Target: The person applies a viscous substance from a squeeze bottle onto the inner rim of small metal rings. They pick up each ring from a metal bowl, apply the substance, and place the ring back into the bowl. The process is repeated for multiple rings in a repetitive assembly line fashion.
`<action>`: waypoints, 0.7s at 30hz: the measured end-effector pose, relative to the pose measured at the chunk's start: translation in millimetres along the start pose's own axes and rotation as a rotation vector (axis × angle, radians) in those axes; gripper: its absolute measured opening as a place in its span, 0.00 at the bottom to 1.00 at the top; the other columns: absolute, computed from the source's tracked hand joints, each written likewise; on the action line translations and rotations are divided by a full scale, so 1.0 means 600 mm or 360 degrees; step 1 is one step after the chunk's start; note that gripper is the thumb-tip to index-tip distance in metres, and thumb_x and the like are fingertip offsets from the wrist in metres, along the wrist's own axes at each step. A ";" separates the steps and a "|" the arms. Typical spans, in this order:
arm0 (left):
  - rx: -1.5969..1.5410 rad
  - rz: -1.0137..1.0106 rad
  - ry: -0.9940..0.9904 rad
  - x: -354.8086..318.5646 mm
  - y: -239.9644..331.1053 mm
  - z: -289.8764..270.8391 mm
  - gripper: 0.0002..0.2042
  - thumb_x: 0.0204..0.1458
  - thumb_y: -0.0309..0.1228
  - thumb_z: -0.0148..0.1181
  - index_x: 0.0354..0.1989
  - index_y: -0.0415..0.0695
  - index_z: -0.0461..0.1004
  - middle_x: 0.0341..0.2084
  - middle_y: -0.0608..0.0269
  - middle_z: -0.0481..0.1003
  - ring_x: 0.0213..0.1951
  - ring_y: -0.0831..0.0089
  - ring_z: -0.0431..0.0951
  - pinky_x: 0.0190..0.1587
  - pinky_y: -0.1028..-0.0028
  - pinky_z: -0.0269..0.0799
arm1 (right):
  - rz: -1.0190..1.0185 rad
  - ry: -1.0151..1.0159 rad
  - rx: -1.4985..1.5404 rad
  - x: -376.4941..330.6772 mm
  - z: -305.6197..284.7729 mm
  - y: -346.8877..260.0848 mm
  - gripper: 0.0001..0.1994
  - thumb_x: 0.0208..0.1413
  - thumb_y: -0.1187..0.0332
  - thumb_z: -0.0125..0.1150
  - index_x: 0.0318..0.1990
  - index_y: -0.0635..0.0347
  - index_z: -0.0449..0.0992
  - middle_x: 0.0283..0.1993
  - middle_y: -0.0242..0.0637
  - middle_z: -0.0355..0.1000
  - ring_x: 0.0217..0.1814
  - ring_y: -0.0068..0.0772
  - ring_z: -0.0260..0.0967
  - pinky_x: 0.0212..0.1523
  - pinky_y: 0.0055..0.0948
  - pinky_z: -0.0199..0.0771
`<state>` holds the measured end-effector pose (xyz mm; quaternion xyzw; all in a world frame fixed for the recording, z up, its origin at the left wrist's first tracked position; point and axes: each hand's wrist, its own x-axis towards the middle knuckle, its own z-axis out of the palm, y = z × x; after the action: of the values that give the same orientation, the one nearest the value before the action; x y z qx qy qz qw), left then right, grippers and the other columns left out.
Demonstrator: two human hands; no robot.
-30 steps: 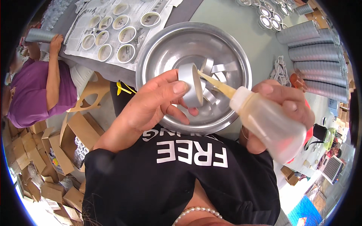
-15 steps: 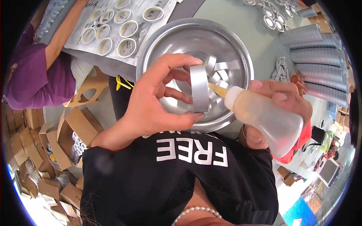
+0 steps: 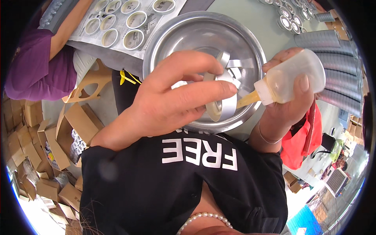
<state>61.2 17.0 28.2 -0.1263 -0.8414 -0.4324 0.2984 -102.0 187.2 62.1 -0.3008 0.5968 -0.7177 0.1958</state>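
Note:
My left hand [image 3: 176,92] grips a silver ring [image 3: 228,107] between thumb and fingers, over a round metal basin [image 3: 203,16]. My right hand [image 3: 288,111] is wrapped round a translucent squeeze bottle [image 3: 299,70], tilted with its white cap and amber nozzle [image 3: 247,99] pointing down to the left. The nozzle tip is close to the ring's outer side; I cannot tell if it touches. Yellowish liquid shows near the bottle's neck. Inside the basin, several silver strips [image 3: 236,63] and a smaller ring-like piece [image 3: 223,58] lie partly behind my fingers.
Several pale rings [image 3: 134,39] sit on printed paper at the far left, beside a co-worker's arm and purple sleeve [image 3: 37,66]. Ribbed silver rolls [image 3: 337,72] are stacked at right. A red bag [image 3: 301,141] hangs below my right hand. Cardboard boxes [image 3: 58,145] crowd the lower left.
My left fingers have shifted over the ring's outer face, and the ring has turned. The bottle has swung upward, with its nozzle now lower along the ring's outer side.

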 end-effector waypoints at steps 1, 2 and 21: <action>0.0009 0.0007 -0.0015 0.002 0.000 -0.003 0.25 0.30 0.19 0.70 0.43 0.40 0.75 0.50 0.50 0.65 0.46 0.64 0.73 0.48 0.70 0.72 | 0.0062 -0.0074 0.0176 0.006 -0.005 0.005 0.26 0.53 0.52 0.50 0.44 0.73 0.65 0.33 0.46 0.66 0.26 0.30 0.68 0.24 0.21 0.66; 0.0011 0.0011 -0.0028 0.004 0.002 -0.005 0.25 0.30 0.20 0.70 0.44 0.40 0.75 0.50 0.50 0.65 0.46 0.63 0.73 0.49 0.70 0.71 | 0.0138 -0.0140 0.0345 0.011 -0.012 0.010 0.26 0.55 0.52 0.49 0.44 0.72 0.65 0.34 0.46 0.66 0.24 0.28 0.67 0.21 0.20 0.64; 0.0907 -0.1191 0.0505 -0.065 -0.094 -0.108 0.32 0.36 0.25 0.69 0.56 0.42 0.66 0.46 0.57 0.68 0.42 0.66 0.73 0.42 0.68 0.76 | -0.0005 -0.0249 0.1324 0.038 -0.066 0.017 0.28 0.59 0.49 0.46 0.48 0.73 0.62 0.44 0.52 0.66 0.14 0.25 0.59 0.17 0.23 0.63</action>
<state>90.6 -66.9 -3.3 0.3384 -0.8580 -0.2767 0.2698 -146.1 200.0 52.4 -0.2505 0.2392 -0.8727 0.3440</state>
